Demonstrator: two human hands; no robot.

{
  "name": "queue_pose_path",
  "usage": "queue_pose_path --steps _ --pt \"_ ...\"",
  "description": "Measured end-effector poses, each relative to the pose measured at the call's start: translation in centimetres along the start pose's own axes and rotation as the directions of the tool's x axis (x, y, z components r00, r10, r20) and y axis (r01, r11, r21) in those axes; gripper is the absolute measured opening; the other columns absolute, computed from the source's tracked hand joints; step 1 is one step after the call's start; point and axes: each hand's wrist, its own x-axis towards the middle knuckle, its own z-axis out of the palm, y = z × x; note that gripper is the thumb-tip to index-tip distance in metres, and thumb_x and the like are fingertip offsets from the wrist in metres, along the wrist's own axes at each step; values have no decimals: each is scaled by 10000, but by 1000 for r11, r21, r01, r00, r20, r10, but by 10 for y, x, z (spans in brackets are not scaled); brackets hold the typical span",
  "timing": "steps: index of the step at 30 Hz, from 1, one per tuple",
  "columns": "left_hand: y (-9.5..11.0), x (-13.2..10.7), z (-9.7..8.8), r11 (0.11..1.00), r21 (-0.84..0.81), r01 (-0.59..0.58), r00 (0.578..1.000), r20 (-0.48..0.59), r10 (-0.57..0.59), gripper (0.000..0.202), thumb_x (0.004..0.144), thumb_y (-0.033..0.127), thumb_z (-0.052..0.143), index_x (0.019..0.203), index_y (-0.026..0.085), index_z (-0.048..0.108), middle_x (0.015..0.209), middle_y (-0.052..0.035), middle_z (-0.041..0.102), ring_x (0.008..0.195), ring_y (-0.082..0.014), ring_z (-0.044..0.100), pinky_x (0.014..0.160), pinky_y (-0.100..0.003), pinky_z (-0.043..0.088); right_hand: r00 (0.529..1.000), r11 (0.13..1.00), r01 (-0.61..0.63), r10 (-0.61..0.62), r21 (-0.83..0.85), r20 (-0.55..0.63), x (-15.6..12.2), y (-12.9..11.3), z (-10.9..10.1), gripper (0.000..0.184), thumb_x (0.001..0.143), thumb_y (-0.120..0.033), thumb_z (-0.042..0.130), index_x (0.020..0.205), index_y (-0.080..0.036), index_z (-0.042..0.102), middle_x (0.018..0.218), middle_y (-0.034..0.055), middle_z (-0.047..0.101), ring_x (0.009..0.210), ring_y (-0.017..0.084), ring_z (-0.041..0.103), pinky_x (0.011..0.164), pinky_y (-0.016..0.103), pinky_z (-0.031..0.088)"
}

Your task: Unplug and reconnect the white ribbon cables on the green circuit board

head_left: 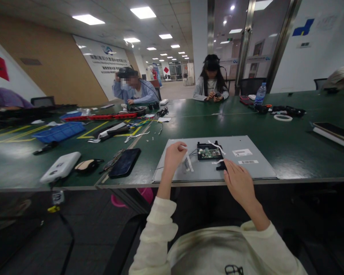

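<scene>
A grey flat panel [174,173], like the back of a display, lies at the table's near edge. On it sits a green circuit board [210,152] in a black frame, with a loose white strip [218,147] across its top. My left hand [175,154] is above the panel's left part, its fingers pinched on the upper end of a white tape strip [190,163]. Below the board, my right hand [239,182] has its fingers on a small black part [220,166]; its thumb side is mostly hidden. Another short white strip [218,162] lies by those fingertips.
Left of the panel are a dark phone [125,163], a black-and-beige object [87,165] and a white box [60,167]. Farther back stand a blue tray [59,132] and a water bottle [260,94]. A tape roll [283,117] lies right. Several people sit around the table.
</scene>
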Motion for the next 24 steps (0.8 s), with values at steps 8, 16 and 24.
queue_pose_path --steps 8,16,24 --pt "11 -3 -12 996 -84 5 996 -85 -12 118 751 224 596 809 177 688 743 -9 701 709 -142 642 737 -258 491 1000 1000 -3 3 11 -8 0 0 0 460 972 -264 330 1377 -99 471 1383 141 519 1239 249 501 1015 405 370" --pt "-18 -2 6 994 -45 97 994 -54 -100 143 721 166 602 848 172 668 791 -22 688 712 -149 646 723 -260 493 997 998 -35 39 56 -61 1 -3 -6 468 954 -235 359 1405 -143 444 1495 113 381 1393 261 309 1056 439 353" --pt "-30 -11 20 986 118 115 993 -5 -115 292 731 201 634 1023 190 641 954 -43 670 868 -175 642 816 -275 486 991 949 116 -90 292 -100 16 -27 -19 503 922 -163 357 1421 -166 426 1487 95 391 1426 223 244 1127 455 305"
